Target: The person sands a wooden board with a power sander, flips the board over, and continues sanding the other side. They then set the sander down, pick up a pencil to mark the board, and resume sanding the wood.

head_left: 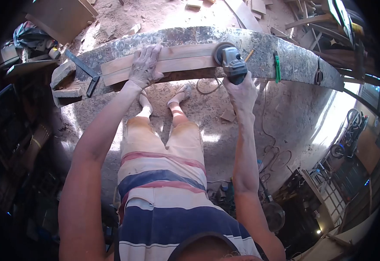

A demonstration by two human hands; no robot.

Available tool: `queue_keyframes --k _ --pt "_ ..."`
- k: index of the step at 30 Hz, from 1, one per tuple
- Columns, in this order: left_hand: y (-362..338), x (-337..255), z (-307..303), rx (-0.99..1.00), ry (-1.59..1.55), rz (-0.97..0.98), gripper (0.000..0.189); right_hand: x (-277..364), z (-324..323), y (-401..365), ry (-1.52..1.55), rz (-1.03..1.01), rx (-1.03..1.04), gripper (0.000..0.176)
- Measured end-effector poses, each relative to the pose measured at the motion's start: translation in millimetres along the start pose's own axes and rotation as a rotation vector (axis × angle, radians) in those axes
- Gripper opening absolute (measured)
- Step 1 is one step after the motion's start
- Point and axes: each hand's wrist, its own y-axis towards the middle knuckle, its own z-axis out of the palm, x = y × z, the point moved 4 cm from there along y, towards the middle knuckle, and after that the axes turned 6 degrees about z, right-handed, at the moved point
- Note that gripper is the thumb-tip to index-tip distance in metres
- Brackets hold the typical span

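Observation:
A pale wooden board (pixel 185 58), with a line running along its length, lies across the worn, paint-spotted workbench (pixel 259 45). My left hand (pixel 145 66) is wrapped over the board toward its left end, fingertips at the far edge and thumb on the near side. An angle grinder (pixel 234 63) with a round disc is gripped in my right hand (pixel 242 91). Its disc rests at or just over the board's right end; exact contact cannot be made out. Beneath my right palm, most of the grinder's handle is hidden.
On the bench lie a dark metal angle piece (pixel 85 69) at the left, a pencil (pixel 249 55), a green-handled tool (pixel 277 67) and a dark-handled tool (pixel 319 74). A cord (pixel 266 117) trails over the dusty floor. Wood scraps (pixel 244 15) lie beyond the bench.

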Motion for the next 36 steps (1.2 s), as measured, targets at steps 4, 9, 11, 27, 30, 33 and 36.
queue_keyframes --k 4,9,11,27,30,33,36 --pt "0.2 -0.6 0.9 0.032 -0.005 -0.036 0.112 -5.2 7.4 -2.3 -0.056 -0.041 0.036 0.062" --pt "0.9 1.3 4.7 0.007 -0.004 -0.011 0.111 -40.2 0.2 -27.8 -0.043 0.013 0.009 0.058" --pt "-2.9 0.9 4.3 0.001 -0.01 -0.011 0.111 -46.8 3.4 -29.7 -0.027 0.043 -0.012 0.057" --pt "2.0 -0.5 -0.9 0.014 0.009 -0.015 0.11 10.2 28.4 -20.7 0.069 -0.031 0.104 0.058" --pt "1.9 -1.2 0.4 0.014 -0.004 -0.012 0.11 13.7 29.3 -23.0 0.074 -0.046 0.126 0.059" --pt "0.4 1.2 1.3 0.006 -0.014 -0.014 0.11 10.1 21.0 -22.9 0.037 -0.032 0.089 0.059" --pt "0.6 0.5 0.7 0.012 -0.008 -0.011 0.108 1.3 12.6 -16.2 -0.049 -0.023 0.008 0.059"
